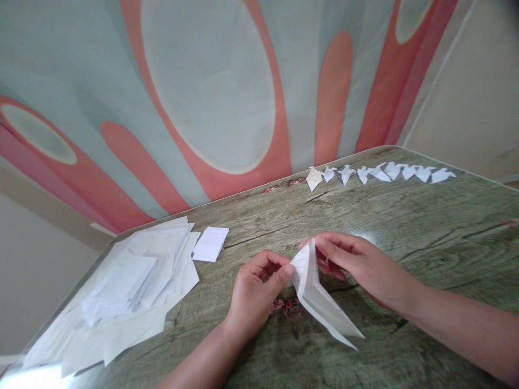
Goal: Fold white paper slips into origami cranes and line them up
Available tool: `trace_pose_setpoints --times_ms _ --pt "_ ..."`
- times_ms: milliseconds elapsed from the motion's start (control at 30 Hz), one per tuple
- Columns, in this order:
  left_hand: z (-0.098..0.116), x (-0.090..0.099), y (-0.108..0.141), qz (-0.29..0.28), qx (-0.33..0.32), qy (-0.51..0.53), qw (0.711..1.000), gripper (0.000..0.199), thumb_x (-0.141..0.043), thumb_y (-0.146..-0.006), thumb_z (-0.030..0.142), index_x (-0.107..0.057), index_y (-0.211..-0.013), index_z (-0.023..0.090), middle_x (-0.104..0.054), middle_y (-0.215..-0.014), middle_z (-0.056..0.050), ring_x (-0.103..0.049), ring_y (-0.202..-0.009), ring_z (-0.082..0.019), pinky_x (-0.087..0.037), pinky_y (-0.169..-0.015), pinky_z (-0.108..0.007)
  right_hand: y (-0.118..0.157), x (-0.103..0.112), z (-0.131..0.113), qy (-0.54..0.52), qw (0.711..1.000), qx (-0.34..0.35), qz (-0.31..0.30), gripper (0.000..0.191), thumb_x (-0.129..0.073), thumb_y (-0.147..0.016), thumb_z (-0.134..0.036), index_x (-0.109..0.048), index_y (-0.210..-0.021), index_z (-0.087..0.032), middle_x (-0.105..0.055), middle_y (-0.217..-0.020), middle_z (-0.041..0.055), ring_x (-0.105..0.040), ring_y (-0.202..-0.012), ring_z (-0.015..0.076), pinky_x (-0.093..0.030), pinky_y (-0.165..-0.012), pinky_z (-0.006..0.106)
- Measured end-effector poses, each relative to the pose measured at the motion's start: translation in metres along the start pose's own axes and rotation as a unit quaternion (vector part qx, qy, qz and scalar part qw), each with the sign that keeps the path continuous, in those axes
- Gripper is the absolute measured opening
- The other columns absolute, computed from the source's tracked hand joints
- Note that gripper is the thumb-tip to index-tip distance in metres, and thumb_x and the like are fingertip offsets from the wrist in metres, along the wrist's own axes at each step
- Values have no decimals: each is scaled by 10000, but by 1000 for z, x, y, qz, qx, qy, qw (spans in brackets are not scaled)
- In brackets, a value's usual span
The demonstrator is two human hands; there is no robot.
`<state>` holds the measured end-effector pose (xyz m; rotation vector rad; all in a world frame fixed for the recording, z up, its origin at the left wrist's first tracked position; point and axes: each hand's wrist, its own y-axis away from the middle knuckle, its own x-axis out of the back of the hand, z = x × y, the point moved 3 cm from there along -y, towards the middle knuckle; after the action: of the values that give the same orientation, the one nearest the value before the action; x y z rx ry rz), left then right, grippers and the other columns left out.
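Between my two hands is a partly folded sheet of white paper [320, 294], with two long pointed flaps hanging down toward the lower right. My left hand [259, 286] pinches its left edge between thumb and forefinger. At the paper's top corner, my right hand [351, 256] grips with the thumb in front and the fingers behind, partly hidden by the paper. Faint creases or lines show on the upper part. The paper is held just above the wood-grain table [251, 221].
A loose pile of white paper sheets [133, 286] covers the table's left side, with a small folded paper square [211, 244] beside it. Along the far right edge stands a row of several folded paper birds [346, 174]. A patterned wall [211, 81] rises behind the table.
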<state>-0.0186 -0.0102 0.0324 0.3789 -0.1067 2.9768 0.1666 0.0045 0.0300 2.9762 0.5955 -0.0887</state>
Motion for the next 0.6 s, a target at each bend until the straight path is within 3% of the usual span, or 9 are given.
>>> trace_pose_setpoints --times_ms 133,367,600 --pt "-3 2 -3 6 30 43 999 191 -693 -811 319 -620 -777 146 -644 -733 -11 -573 -664 -112 -456 -623 -215 -3 0 6 3 1000 -2 -4 290 -609 -858 -478 -682 -945 -212 -580 -708 -31 -460 -580 96 -346 -544 237" --pt "-12 -4 2 -57 63 38 996 245 -654 -845 384 -587 -832 148 -620 -778 -22 -542 -686 -117 -437 -608 -213 -6 1 14 50 998 4 22 282 -628 -842 -463 -643 -782 -188 -603 -692 -27 -516 -613 105 -379 -566 229" --pt "-14 -10 2 -34 71 77 994 259 -688 -819 364 -560 -792 140 -581 -722 2 -509 -644 -92 -405 -595 -196 -1 -3 7 136 989 22 54 194 -600 -857 -379 -633 -771 -209 -622 -680 -31 -546 -631 122 -394 -565 227"
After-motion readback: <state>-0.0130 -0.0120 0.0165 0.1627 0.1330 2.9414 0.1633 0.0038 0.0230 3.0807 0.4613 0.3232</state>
